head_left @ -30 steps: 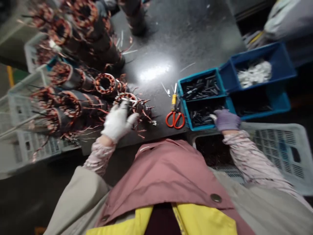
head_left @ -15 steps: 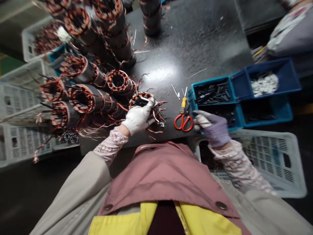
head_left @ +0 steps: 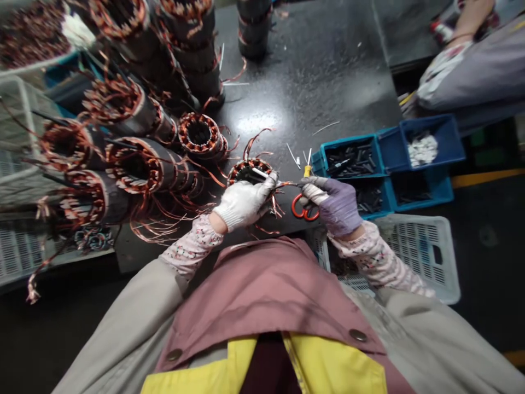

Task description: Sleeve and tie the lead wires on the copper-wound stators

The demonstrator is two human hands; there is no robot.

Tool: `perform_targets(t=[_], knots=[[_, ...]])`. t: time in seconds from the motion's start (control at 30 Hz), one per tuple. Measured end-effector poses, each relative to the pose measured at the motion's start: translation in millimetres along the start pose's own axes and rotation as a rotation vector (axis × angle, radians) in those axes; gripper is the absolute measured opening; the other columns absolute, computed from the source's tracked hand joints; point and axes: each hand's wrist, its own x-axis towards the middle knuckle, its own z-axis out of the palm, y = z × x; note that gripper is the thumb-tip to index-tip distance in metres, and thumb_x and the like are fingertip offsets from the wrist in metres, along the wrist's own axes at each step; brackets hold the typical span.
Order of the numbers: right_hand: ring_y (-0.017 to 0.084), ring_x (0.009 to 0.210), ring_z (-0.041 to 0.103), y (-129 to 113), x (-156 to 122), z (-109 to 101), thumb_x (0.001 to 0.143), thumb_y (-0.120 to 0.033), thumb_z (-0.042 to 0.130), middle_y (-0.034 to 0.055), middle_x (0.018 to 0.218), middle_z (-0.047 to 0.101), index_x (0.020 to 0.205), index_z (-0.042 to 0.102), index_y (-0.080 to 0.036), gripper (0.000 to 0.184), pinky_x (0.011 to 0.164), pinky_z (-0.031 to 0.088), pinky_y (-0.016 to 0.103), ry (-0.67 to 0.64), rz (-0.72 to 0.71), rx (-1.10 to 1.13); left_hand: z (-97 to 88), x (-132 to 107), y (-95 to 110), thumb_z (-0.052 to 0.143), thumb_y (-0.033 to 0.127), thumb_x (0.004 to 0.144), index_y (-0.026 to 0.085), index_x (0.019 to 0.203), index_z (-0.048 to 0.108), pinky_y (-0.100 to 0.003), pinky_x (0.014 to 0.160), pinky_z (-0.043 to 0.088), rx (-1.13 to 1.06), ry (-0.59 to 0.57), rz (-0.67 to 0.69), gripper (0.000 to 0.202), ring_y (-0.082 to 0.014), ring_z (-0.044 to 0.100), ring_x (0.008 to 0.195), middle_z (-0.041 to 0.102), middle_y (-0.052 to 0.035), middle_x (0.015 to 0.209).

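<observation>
A motor stator with copper windings stands on the bench in front of me. My left hand, in a white knit glove, is closed at its near right side, gripping the copper wires that fan out there. Beside its thumb lies a short white tube. My right hand, in a purple and white glove, pinches the end of a copper wire drawn out to the right; whether a sleeve is on that end I cannot tell. Red-handled scissors lie partly hidden beneath those fingers, near a yellow-handled tool.
More wound stators crowd the left side. At right, blue bins hold black sleeves, and another bin holds white pieces. A white crate is below them. A co-worker's arm reaches in at upper right.
My right hand has moved left from beside the blue bins to the wire end, now covering part of the scissors. My left hand stays at the stator. The camera view has shifted slightly.
</observation>
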Motion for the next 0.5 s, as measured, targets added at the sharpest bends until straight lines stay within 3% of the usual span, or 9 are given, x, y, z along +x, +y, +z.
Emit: perform_targets(t=[0.2, 0.5], knots=[[0.014, 0.054, 0.066, -6.6, 2.4, 2.9, 0.067, -0.047, 0.079, 0.0028, 0.066, 0.069, 0.094, 0.073, -0.014, 0.043, 0.048, 0.054, 0.021, -0.087, 0.036, -0.078, 1.4, 0.3, 1.6, 0.045, 0.040, 0.093, 0.016, 0.157, 0.013, -0.035, 0.074, 0.050, -0.013, 0.014, 0.000, 0.076, -0.0287, 0.068, 0.095, 0.070, -0.0134, 0.108], [0.010, 0.053, 0.063, 2.8, 4.1, 1.6, 0.067, -0.052, 0.079, 0.0004, 0.068, 0.064, 0.088, 0.065, -0.015, 0.045, 0.042, 0.050, 0.017, -0.007, 0.096, 0.058, 1.9, 1.1, 2.9, 0.048, 0.037, 0.092, 0.019, 0.158, 0.013, -0.036, 0.079, 0.050, -0.076, 0.025, -0.015, 0.076, -0.0298, 0.067, 0.100, 0.069, -0.0137, 0.112]])
